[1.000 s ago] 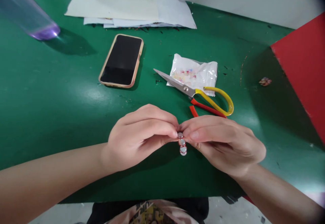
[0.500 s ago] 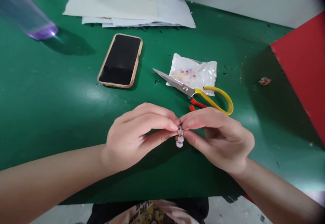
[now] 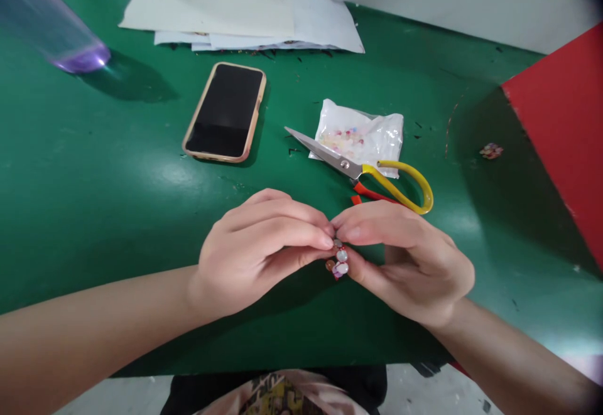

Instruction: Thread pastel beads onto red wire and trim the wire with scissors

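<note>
My left hand (image 3: 257, 248) and my right hand (image 3: 407, 258) meet fingertip to fingertip over the green table (image 3: 117, 201). Both are closed in a pinch on a short string of beads (image 3: 340, 260). The beads are pearly white and pink, and they hang just below the pinched fingertips. Whatever they are strung on is too thin to make out. Just beyond my right hand lie scissors (image 3: 372, 173) with yellow and red handles, blades pointing left.
A clear plastic bag of small coloured beads (image 3: 362, 132) lies under the scissors' blade. A phone (image 3: 226, 112) lies face up to the left. White papers (image 3: 235, 10) sit at the back. A purple-tinted clear tube (image 3: 51, 29) is far left, a red board (image 3: 560, 120) at right, and a small bead cluster (image 3: 491, 150) beside it.
The hands have lifted slightly away from me and the right fingers have regripped. The bead string has shifted and turned a little between the fingertips.
</note>
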The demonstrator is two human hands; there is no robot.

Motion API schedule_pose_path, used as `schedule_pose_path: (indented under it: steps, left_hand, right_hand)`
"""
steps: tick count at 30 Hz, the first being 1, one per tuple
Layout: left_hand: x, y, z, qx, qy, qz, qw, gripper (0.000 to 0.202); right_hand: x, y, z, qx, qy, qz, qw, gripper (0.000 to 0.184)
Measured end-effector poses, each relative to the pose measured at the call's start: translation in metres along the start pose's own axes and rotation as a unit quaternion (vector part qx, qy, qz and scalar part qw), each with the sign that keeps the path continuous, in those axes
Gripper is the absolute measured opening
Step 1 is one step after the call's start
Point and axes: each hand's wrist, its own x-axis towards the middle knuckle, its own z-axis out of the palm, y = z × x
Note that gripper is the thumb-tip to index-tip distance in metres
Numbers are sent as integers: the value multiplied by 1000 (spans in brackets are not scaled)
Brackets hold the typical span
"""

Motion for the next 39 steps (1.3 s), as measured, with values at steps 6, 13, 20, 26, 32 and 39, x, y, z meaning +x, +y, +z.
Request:
schedule_pose_path:
  steps: [6, 13, 20, 26, 32, 39]
  left_hand:
    - [-2, -1, 2, 16, 16, -16, 1000, 2]
    - [1, 0, -5, 18, -32, 1, 999, 9]
    - [1, -1, -4, 11, -31, 13, 999, 10]
    - [-2, -2, -4, 20, -29, 4, 999, 11]
    - [-3, -1, -5, 31, -33, 13, 999, 15]
    - [-4, 0, -4, 39, -26, 2, 999, 16]
  right_hand:
    - [-1, -3, -3, 27, -5, -14, 1000, 33]
    - [2, -4, -5, 26, -19, -34, 999, 29]
    - [4, -5, -6, 18, -20, -42, 999, 28]
    - [4, -6, -6, 14, -30, -35, 999, 27]
    - [5, -5, -5, 29, -20, -37, 999, 23]
    - [7, -5, -5, 31, -16, -35, 999, 26]
